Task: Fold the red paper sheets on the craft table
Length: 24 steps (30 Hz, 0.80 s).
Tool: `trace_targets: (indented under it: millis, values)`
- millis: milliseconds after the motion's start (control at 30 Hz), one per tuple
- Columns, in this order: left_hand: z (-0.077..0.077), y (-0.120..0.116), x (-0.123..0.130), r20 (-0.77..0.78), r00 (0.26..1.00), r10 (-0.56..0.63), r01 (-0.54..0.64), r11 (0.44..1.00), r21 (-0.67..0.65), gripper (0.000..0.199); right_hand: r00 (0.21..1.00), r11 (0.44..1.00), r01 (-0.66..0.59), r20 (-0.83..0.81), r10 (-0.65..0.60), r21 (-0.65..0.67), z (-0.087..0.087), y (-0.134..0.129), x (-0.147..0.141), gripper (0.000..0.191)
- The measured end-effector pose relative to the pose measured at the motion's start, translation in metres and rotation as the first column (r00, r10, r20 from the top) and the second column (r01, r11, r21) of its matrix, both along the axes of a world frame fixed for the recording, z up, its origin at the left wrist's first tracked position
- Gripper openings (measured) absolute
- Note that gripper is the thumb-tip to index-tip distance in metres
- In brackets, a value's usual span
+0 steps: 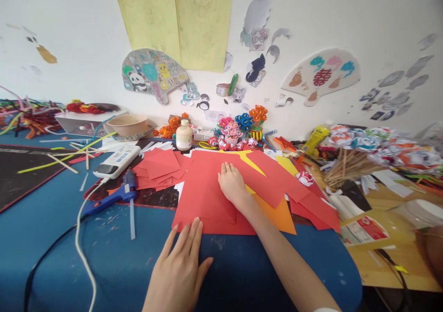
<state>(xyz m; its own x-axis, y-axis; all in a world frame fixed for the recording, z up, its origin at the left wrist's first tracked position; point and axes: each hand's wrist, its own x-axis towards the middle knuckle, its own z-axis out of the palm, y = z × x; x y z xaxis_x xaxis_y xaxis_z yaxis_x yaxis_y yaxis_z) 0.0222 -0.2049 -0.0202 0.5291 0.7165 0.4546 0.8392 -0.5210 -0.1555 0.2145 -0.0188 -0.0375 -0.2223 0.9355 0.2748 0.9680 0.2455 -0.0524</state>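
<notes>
A large sheet of red paper (197, 178) lies on the blue table, with a smaller red piece on top of it. My left hand (180, 261) rests at the near left edge of the sheet, its fingers stretched out and touching the paper. Farther up, my right hand (232, 185) lies on the red paper, fingers extended and pointing away from me. More red pieces (311, 206) and an orange sheet (277, 213) spread out to the right. A stack of red squares (161, 164) sits at the left of the large sheet.
At the left are a blue glue gun (116, 196), a white power strip (116, 160) and their cables. A glue bottle (184, 135) and paper flowers (244, 125) stand by the wall. Wooden sticks (346, 166) and a bottle of yellowish liquid (377, 229) lie at the right.
</notes>
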Motion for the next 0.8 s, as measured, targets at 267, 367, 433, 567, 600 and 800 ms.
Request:
trace_targets:
  millis: [267,367,433,567,600,800]
  values:
    - [0.064,0.073,0.035,-0.035,0.939,0.343,-0.329,0.862,-0.385,0.04,0.877,0.89,-0.453,-0.209,0.432,-0.062,0.01,0.0,0.005,0.049]
    - [0.062,0.131,0.05,-0.009,0.922,0.388,-0.353,0.829,-0.434,0.032,0.914,0.935,-0.343,-0.261,0.311,-0.087,0.008,0.005,0.01,0.048]
    - [0.053,0.163,0.051,0.062,0.913,0.403,-0.318,0.798,-0.512,0.028,0.945,0.976,-0.207,-0.27,0.183,-0.065,0.004,0.008,0.012,0.048]
    - [0.04,0.198,0.04,0.178,0.905,0.387,-0.164,0.702,-0.693,0.029,0.966,0.998,-0.052,-0.251,0.056,0.023,-0.001,0.011,0.012,0.046]
    - [0.039,0.202,0.037,0.194,0.915,0.354,-0.119,0.696,-0.708,0.027,0.966,0.999,-0.033,-0.254,0.043,0.043,-0.001,0.011,0.012,0.045]
    - [0.032,0.211,0.03,0.489,0.871,0.039,0.302,0.743,-0.598,0.017,0.909,0.979,0.14,-0.412,-0.067,0.15,0.016,0.01,0.023,0.034]
